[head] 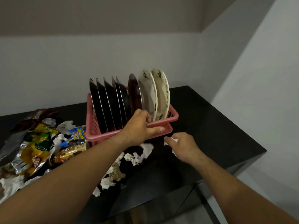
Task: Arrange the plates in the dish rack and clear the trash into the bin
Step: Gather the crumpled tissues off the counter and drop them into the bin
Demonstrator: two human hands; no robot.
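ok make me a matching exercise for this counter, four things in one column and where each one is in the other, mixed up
1. left hand
2. right hand
3. floral plates
4. snack wrappers

A. piled left of the rack
B. upright at the rack's right end
C. on the front rim of the pink dish rack
D. closed on a crumpled white tissue

Pairs: 1-C, 2-D, 3-B, 4-A

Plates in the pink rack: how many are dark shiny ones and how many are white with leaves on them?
Dark metal plates: 6
White plates with leaf print: 2
Total in the pink rack: 8
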